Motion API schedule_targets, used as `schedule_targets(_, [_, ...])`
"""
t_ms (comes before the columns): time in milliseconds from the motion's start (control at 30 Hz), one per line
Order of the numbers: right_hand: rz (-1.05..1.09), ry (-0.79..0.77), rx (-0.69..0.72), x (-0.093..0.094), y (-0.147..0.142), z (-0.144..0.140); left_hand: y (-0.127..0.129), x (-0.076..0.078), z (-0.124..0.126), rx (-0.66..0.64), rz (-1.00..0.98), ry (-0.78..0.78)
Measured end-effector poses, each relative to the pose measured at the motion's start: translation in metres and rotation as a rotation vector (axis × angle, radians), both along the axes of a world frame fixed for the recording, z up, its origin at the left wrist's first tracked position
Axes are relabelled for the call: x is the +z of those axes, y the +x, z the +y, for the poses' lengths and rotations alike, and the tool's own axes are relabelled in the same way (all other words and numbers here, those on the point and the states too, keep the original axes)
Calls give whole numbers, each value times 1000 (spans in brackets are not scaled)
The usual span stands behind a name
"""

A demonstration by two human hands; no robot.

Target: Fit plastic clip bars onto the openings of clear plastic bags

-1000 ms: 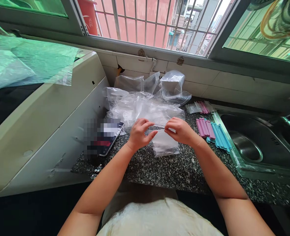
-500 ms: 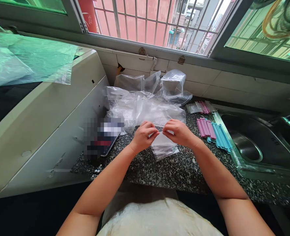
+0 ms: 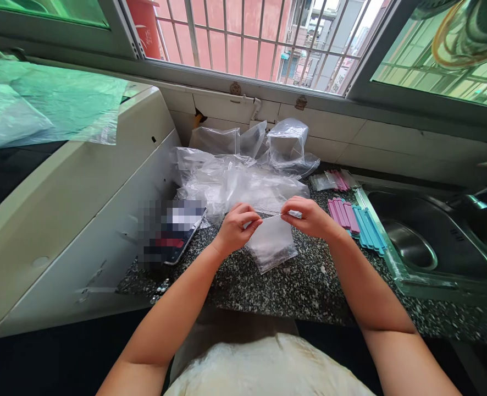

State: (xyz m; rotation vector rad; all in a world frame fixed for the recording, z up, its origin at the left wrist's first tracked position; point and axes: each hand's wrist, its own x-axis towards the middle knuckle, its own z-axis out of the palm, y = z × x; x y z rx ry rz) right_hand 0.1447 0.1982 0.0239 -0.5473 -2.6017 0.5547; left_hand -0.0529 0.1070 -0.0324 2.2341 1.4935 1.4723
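A: What are the two hands doing?

B: Both meet at the centre of the frame, over a dark speckled desk [image 3: 293,286]. The left hand [image 3: 234,226] and the right hand [image 3: 309,217] each pinch the top edge of a small clear bag [image 3: 271,243]. On each hand the fingers are closed tight on that edge, thumb against forefinger. The bag hangs below them, and its lower end touches the desk.

A: What lies around them?

B: Just behind the hands, toward the upper centre, sits a heap of clear plastic bags [image 3: 239,176] against the tiled wall. Right of the right hand lie pink clips [image 3: 342,213] in a row, with blue clips [image 3: 367,226] touching them on their right side. Further right a steel sink [image 3: 433,247] is set into the desk. Left of the left hand a phone [image 3: 173,234] lies flat, its screen blurred out. A white appliance [image 3: 62,209] fills the left of the frame. A barred window [image 3: 243,38] runs along the top.
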Motion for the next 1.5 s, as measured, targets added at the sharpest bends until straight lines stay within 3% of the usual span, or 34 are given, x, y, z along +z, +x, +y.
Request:
schedule_targets(567, [94,37,-67,-1,0,6,-4,-3,4,54,-63,-56])
schedule_targets(667, [149,52,-99,6,-3,7,-6,7,6,85,-106,-60])
schedule_targets(800, [205,96,-146,28,-2,2,-7,35,4,109,-103,5])
schedule_targets(900, [252,131,-171,42,4,-10,-6,55,-5,94,-75,78])
schedule_targets(1000, [261,161,-130,42,15,-29,-4,62,-22,65,-28,94])
schedule_targets(1100, [239,155,-69,29,27,-49,-1,55,-41,1,15,34])
schedule_targets(1300, [192,89,-16,-6,45,-79,9,27,-73,-96,36,-86])
schedule_targets(1500, [103,-3,18,-26,51,-95,15,7,-89,-153,33,-194])
